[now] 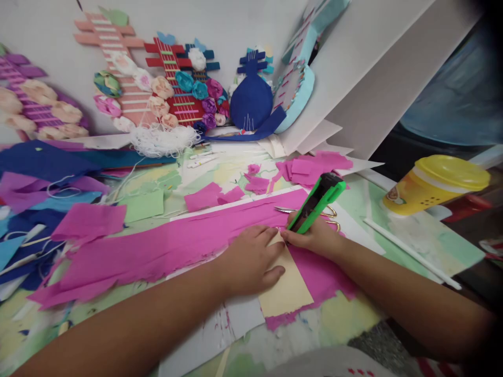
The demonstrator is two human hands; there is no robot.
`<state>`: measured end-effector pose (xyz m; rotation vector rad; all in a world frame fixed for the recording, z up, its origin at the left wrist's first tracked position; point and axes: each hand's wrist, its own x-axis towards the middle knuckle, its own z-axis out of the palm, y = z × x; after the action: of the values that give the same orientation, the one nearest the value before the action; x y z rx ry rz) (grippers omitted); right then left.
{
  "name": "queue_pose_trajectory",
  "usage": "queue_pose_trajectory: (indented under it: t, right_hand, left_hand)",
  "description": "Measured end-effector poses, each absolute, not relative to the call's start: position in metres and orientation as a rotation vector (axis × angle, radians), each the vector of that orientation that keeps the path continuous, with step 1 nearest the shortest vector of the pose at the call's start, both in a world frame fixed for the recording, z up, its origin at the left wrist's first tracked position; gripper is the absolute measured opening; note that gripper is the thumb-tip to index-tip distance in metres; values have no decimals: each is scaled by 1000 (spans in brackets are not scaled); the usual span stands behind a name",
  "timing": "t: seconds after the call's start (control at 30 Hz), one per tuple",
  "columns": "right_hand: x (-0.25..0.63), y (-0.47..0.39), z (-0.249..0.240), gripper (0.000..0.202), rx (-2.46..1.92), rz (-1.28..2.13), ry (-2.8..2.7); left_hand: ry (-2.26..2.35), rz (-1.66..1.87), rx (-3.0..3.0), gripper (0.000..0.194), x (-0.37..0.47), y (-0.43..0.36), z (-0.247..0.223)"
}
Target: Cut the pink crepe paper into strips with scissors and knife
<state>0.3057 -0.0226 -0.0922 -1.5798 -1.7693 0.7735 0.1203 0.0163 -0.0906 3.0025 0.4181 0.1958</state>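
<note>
My left hand (255, 262) lies with spread fingers on a pale yellow card (288, 288), pressing it onto bright pink crepe paper (157, 246). In my right hand (314, 238) is a green and black utility knife (316, 204), its tip end down by the card's upper edge, near my left fingertips. The blade itself is hidden. Gold-handled scissors (332, 211) lie on the pink paper just behind the right hand. White sheets (212, 335) are partly under the pink paper.
Paper instruments with paper flowers, including a blue one (251, 102), lean on the back wall. White yarn (165, 140) sits before them. Pink scraps (318, 166) lie behind my hands, blue and purple scraps (43, 162) at left. A yellow-lidded tub (436, 186) and white stick (411, 253) are at right.
</note>
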Motion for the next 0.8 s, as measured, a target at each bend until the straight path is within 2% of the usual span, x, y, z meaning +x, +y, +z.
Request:
queue_pose_trajectory:
  t: [0.43, 0.8]
  right_hand:
    - [308, -20, -94, 24, -1582, 814, -1713]
    - [320, -15, -100, 40, -1488, 862, -1516]
  left_hand:
    - [394, 234, 3061, 44, 121, 17, -93]
    - [430, 186, 3047, 41, 119, 16, -91]
